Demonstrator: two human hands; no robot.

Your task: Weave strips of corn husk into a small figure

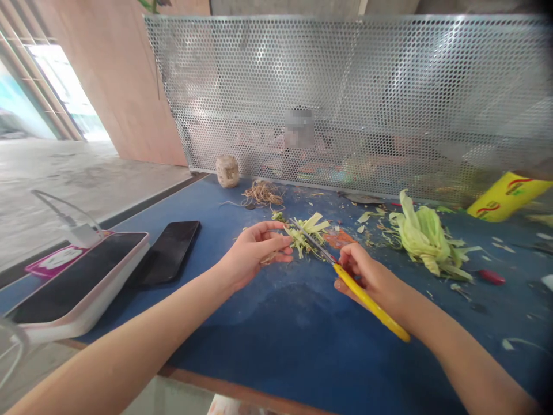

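My right hand (pixel 365 274) is closed around scissors (pixel 367 302) with long yellow handles. Their metal blades point up and left, over a small heap of cut pale green leaf strips (pixel 306 239). At the left edge of that heap, my left hand (pixel 259 251) has its thumb and forefinger pinched on a thin pale green strip, close to the blade tips. How much of the strip lies inside the fingers is hidden. Farther right lies a bundle of pale green leaves (pixel 423 233), looking like corn husk, apart from both hands.
A perforated metal screen (pixel 280 75) backs the blue table (pixel 276 340). Near it sit tangled brown fibres (pixel 264 193), a whitish block (pixel 227 171) and a yellow packet (pixel 510 196). Left are a black phone (pixel 173 253) and a white-edged device (pixel 82 282). A red-handled tool (pixel 491 277) lies right.
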